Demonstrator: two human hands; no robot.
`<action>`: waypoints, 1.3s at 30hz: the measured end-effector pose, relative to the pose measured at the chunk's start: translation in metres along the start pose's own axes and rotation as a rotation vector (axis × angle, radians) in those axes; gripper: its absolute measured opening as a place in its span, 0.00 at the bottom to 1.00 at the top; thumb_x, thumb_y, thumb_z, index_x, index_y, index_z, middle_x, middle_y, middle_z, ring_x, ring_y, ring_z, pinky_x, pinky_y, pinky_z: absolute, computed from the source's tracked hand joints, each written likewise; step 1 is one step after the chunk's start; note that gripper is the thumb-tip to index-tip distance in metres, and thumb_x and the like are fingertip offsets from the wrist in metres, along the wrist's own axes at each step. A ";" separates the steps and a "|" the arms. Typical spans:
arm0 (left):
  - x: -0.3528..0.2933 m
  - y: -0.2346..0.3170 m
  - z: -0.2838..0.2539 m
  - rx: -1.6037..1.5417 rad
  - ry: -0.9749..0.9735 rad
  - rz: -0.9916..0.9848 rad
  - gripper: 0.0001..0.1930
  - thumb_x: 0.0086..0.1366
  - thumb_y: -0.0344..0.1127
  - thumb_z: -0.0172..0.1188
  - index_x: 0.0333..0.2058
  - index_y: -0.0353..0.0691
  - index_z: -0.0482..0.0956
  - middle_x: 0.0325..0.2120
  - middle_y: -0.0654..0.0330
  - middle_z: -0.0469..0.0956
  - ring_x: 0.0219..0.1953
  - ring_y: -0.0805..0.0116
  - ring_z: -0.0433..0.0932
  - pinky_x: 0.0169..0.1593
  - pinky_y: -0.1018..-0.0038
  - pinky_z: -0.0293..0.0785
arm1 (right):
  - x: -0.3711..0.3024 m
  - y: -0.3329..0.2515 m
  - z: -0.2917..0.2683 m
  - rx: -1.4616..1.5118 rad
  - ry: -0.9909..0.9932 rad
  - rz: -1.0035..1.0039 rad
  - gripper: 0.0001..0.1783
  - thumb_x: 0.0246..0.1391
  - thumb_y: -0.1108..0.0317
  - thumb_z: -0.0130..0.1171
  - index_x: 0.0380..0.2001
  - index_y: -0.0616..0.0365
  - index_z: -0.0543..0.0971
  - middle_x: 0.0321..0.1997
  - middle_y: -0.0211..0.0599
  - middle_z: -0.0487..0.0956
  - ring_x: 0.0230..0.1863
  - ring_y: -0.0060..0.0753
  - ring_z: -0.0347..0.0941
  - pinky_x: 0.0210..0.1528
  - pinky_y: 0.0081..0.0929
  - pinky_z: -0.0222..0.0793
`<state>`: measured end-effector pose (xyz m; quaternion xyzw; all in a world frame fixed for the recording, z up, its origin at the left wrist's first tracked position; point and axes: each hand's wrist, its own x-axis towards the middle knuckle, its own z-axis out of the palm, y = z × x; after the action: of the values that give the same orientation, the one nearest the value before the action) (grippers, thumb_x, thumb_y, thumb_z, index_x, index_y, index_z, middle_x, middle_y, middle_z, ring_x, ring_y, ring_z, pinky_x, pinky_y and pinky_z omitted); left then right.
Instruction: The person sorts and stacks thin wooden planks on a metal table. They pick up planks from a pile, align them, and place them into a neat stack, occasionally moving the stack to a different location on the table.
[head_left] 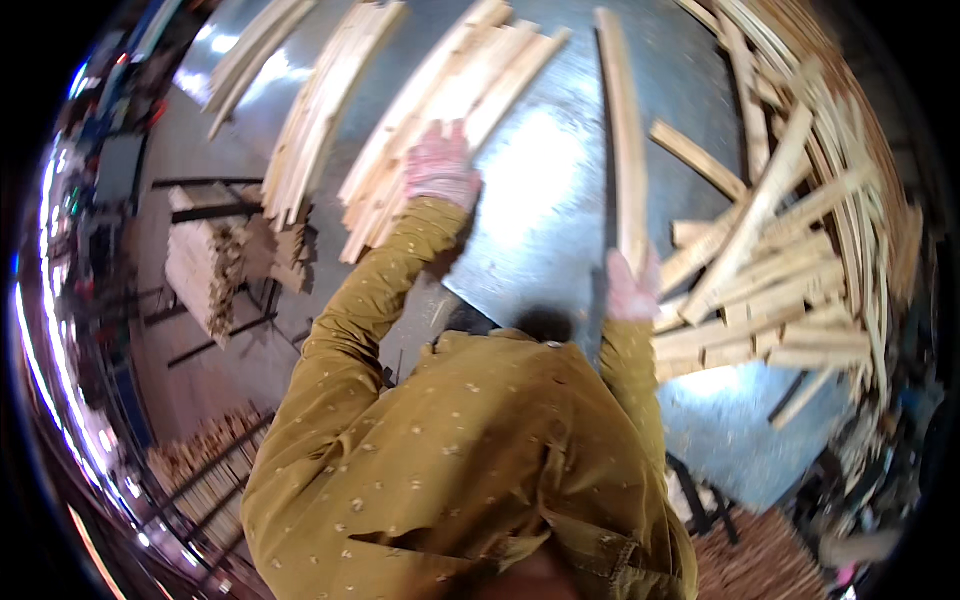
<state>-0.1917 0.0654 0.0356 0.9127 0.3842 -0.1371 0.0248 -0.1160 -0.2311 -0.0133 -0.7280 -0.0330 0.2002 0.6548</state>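
Observation:
My left hand point(437, 172), in a pink-and-white work glove, lies on a group of pale wooden strips point(400, 130) placed side by side on the metal table point(545, 235). Its fingers point forward, stretched out over the wood. My right hand point(632, 290), gloved alike, is at the near end of a single long wooden strip point(625, 140). Fingers show on both sides of that strip, gripping it. The strip runs away from me across the table.
Two more groups of strips, a wider one point(325, 115) and a narrower one point(255, 55), lie farther left. A jumbled pile of wood pieces point(765, 300) covers the table's right side. Stacked boards point(200, 265) stand on a rack at the left; more wood stacks sit lower down.

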 end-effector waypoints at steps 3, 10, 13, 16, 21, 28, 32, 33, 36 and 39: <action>-0.024 -0.015 -0.046 -0.244 0.617 0.355 0.45 0.58 0.62 0.61 0.65 0.40 0.57 0.63 0.43 0.56 0.63 0.39 0.60 0.64 0.47 0.58 | 0.014 -0.059 -0.037 -0.821 -0.095 -0.683 0.43 0.46 0.60 0.70 0.64 0.61 0.65 0.39 0.43 0.77 0.40 0.43 0.74 0.40 0.36 0.74; -0.004 -0.042 -0.166 -0.010 -0.785 0.360 0.35 0.64 0.65 0.51 0.56 0.40 0.70 0.35 0.59 0.79 0.40 0.65 0.79 0.47 0.64 0.78 | 0.084 -0.186 -0.009 -0.908 -0.534 -1.385 0.42 0.34 0.77 0.67 0.60 0.56 0.70 0.26 0.37 0.71 0.25 0.41 0.67 0.27 0.39 0.65; 0.005 -0.104 -0.105 -0.160 -0.342 0.393 0.25 0.69 0.54 0.51 0.52 0.36 0.72 0.34 0.57 0.79 0.36 0.64 0.79 0.41 0.69 0.81 | 0.134 -0.142 -0.012 -1.171 0.156 -0.907 0.53 0.40 0.59 0.72 0.68 0.56 0.57 0.61 0.56 0.66 0.62 0.55 0.62 0.62 0.45 0.61; 0.027 -0.178 -0.058 -0.282 -0.084 -0.147 0.25 0.66 0.54 0.55 0.50 0.38 0.75 0.39 0.53 0.79 0.42 0.58 0.79 0.46 0.65 0.78 | 0.167 -0.089 -0.025 -1.516 0.440 -0.126 0.61 0.40 0.43 0.72 0.71 0.55 0.51 0.70 0.60 0.55 0.72 0.56 0.50 0.71 0.46 0.50; 0.081 -0.225 -0.005 0.190 0.090 -0.218 0.32 0.57 0.60 0.62 0.52 0.41 0.77 0.52 0.50 0.73 0.56 0.52 0.72 0.59 0.58 0.67 | 0.187 -0.067 -0.044 -1.523 0.363 0.083 0.45 0.52 0.59 0.61 0.70 0.52 0.53 0.63 0.56 0.68 0.62 0.58 0.66 0.62 0.46 0.64; 0.054 -0.155 0.006 -0.205 0.651 -0.183 0.38 0.58 0.52 0.65 0.64 0.45 0.62 0.61 0.48 0.67 0.64 0.51 0.65 0.61 0.64 0.69 | 0.144 -0.015 -0.007 0.493 -0.434 -0.048 0.20 0.63 0.63 0.54 0.53 0.63 0.68 0.47 0.45 0.73 0.44 0.36 0.72 0.46 0.33 0.75; 0.006 -0.005 0.025 -1.803 -0.687 0.003 0.24 0.67 0.37 0.54 0.59 0.36 0.64 0.43 0.55 0.73 0.45 0.67 0.74 0.43 0.69 0.79 | 0.128 -0.047 0.068 0.933 -0.496 0.255 0.22 0.57 0.64 0.62 0.51 0.63 0.71 0.41 0.47 0.78 0.41 0.41 0.77 0.42 0.33 0.78; -0.010 0.038 -0.018 -1.639 -1.016 -0.045 0.25 0.66 0.39 0.56 0.58 0.34 0.65 0.41 0.54 0.76 0.41 0.66 0.77 0.39 0.67 0.80 | 0.120 -0.050 0.071 0.261 -0.303 -0.032 0.27 0.57 0.61 0.62 0.55 0.64 0.69 0.47 0.48 0.76 0.46 0.44 0.75 0.48 0.37 0.75; -0.026 0.061 0.026 -1.951 -1.153 0.045 0.30 0.60 0.42 0.64 0.58 0.36 0.66 0.41 0.52 0.79 0.36 0.64 0.80 0.36 0.65 0.79 | 0.133 -0.049 0.026 -1.261 0.379 -0.460 0.50 0.52 0.37 0.59 0.69 0.56 0.57 0.71 0.55 0.58 0.72 0.58 0.50 0.74 0.44 0.42; -0.031 0.077 0.039 -1.694 -0.925 -0.083 0.31 0.57 0.36 0.67 0.57 0.33 0.66 0.38 0.55 0.79 0.32 0.63 0.79 0.34 0.67 0.79 | 0.144 -0.043 -0.030 -1.514 0.447 0.102 0.60 0.45 0.37 0.64 0.71 0.58 0.48 0.73 0.57 0.50 0.75 0.58 0.42 0.75 0.45 0.34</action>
<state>-0.1673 -0.0160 0.0019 0.4336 0.3398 -0.1610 0.8189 0.0359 -0.2087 -0.0054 -0.9993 0.0057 0.0022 -0.0376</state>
